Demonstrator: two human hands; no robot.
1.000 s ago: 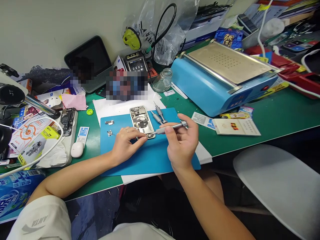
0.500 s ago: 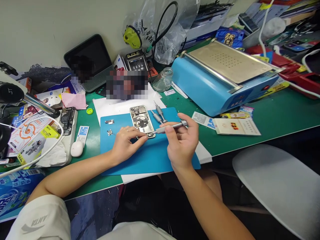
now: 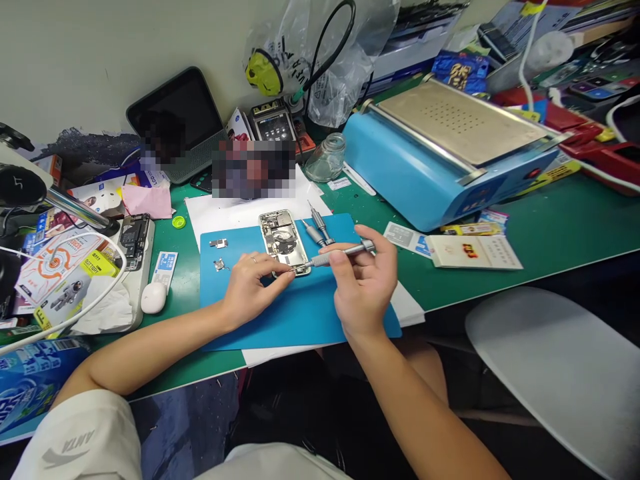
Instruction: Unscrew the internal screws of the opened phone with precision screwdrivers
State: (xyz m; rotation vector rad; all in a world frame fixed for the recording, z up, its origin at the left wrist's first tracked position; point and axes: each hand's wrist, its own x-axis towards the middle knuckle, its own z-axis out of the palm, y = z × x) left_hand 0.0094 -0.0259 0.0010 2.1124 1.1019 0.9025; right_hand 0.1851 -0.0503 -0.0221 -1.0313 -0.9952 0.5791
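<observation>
An opened phone [image 3: 285, 241] with its inner parts bare lies on a blue mat [image 3: 280, 320]. My right hand [image 3: 365, 287] is closed around a grey screwdriver [image 3: 333, 257], whose tip points left at the phone's lower end. From the left, my left hand [image 3: 255, 287] reaches to that same end, thumb and forefinger pinched together near the screwdriver tip. What they pinch, if anything, is too small to make out. Two more screwdrivers [image 3: 317, 230] lie just right of the phone. Small phone parts [image 3: 219, 244] rest on the mat's left side.
A blue machine with a metal plate [image 3: 460, 123] stands at the right rear. Behind the mat are a glass jar [image 3: 327, 160] and a dark screen [image 3: 175, 120]. Boxes and a white cable [image 3: 123, 267] crowd the left. A white earbud case [image 3: 153, 298] sits beside the mat.
</observation>
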